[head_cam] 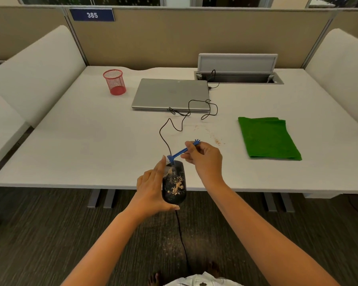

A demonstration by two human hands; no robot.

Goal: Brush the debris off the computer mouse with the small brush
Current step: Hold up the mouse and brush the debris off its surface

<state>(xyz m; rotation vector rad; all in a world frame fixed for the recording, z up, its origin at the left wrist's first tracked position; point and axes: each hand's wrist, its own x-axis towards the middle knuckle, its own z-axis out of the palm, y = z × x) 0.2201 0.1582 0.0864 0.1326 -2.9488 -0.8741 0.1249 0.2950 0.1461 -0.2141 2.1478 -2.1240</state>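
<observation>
A black wired computer mouse (174, 187) speckled with tan debris is held up over the near edge of the white desk (91, 145). My left hand (153, 190) grips it from the left side, thumb under its near end. My right hand (203, 159) pinches the handle of a small blue brush (179, 152). The brush's white bristles touch the far end of the mouse. The mouse's black cable (165, 131) loops across the desk toward the laptop.
A closed grey laptop (170, 93) lies at the desk's middle back, a red mesh cup (114, 81) to its left. A folded green cloth (268, 139) lies on the right. Tan crumbs (216, 140) are scattered on the desk. An open cable hatch (238, 68) stands behind.
</observation>
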